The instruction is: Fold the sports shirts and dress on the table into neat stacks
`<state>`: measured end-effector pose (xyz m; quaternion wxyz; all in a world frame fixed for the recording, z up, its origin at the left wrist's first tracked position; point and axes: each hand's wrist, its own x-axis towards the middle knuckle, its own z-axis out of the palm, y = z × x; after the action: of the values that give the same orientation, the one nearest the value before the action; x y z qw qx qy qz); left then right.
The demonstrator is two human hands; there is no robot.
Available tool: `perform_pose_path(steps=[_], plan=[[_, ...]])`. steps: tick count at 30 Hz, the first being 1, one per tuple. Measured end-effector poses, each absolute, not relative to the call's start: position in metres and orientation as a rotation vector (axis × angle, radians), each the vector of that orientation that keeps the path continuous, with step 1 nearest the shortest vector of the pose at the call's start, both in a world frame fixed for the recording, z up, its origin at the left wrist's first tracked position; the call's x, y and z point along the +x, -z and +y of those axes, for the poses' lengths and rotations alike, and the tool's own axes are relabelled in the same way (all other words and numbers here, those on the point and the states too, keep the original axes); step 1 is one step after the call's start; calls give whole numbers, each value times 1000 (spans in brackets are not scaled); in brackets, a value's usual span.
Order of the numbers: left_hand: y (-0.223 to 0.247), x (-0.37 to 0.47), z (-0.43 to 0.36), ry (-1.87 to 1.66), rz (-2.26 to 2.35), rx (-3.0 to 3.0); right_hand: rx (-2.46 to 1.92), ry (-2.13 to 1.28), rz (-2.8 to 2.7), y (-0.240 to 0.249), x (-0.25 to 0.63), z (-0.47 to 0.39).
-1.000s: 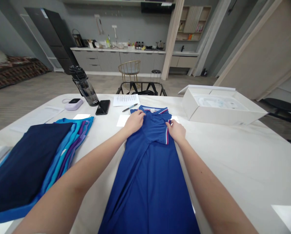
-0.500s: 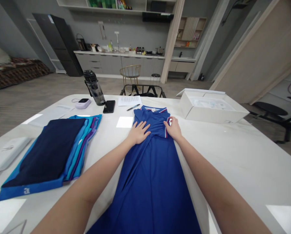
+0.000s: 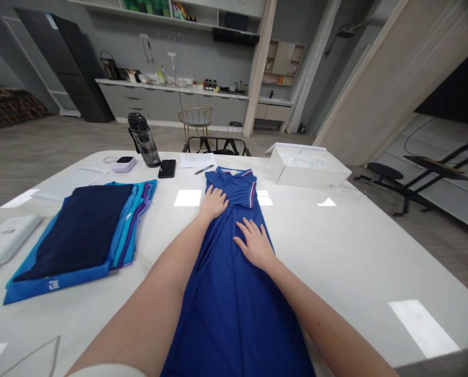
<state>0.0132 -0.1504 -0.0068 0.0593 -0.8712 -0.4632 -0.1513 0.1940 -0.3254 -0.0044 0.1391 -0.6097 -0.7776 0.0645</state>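
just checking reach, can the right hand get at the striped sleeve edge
Probably yes: the right hand lies on the blue shirt just short of the striped sleeve edge, and the left hand, to one side, leaves the way free.

A fridge (image 3: 69, 64), range hood (image 3: 235, 37) and grey cabinets (image 3: 155, 103) mark a kitchen.

The left hand (image 3: 214, 203) and right hand (image 3: 256, 246) spread over a blue garment (image 3: 238, 298).

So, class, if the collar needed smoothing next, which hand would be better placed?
Probably the left hand: it rests on the blue shirt just below the collar. The right hand, fingers spread, is lower on the shirt, farther from the collar.
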Motion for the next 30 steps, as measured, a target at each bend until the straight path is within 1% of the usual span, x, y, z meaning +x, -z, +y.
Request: perform_pose_path(steps=[2,5,8,11,15,20,26,30], plan=[[3,15,-160,461,-1401,-2637,-1780,-173,-2230,6,194,-332],[2,13,-175,467,-1547,-2626,-1789,-131,-2219,7,192,-336],[9,2,-199,593,-1634,-2687,-1790,-110,-2225,7,190,-336],[14,-17,-238,671,-1583,-2842,-1784,-116,-2239,7,190,-335],[9,-46,-308,612,-1544,-2969,-1777,-114,-2230,8,190,-334],[-11,-73,-384,501,-1704,-2869,-1705,-68,-2220,3,190,-338],[-25,-81,-426,352,-1813,-2717,-1499,-41,-2353,-15,175,-360],[-28,-83,-448,341,-1835,-2644,-1333,-193,-2440,-20,149,-389]])
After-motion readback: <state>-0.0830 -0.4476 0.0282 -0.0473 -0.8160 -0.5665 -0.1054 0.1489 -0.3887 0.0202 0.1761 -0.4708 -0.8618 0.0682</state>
